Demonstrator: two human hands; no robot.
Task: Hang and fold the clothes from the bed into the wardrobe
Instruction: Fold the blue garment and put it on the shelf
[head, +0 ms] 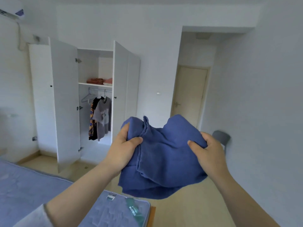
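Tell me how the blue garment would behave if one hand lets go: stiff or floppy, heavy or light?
Probably floppy: the blue garment bunches and sags below the left hand and right hand. It seems fairly light, since fingers and thumbs alone hold it in the air.

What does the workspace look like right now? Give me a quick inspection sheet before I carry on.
Surface: blue mattress at lower left, label near its corner.
Job's things: blue garment held up, bunched; wardrobe doors open; folded clothes on its shelf; two shirts and a bare hanger on the rail.
Clutter: small speck on the floor by the wardrobe.
Grippers: left hand and right hand each grip the garment's top.
Cables: a line runs down from the air conditioner.
Surroundings: closed door, grey chair at right.
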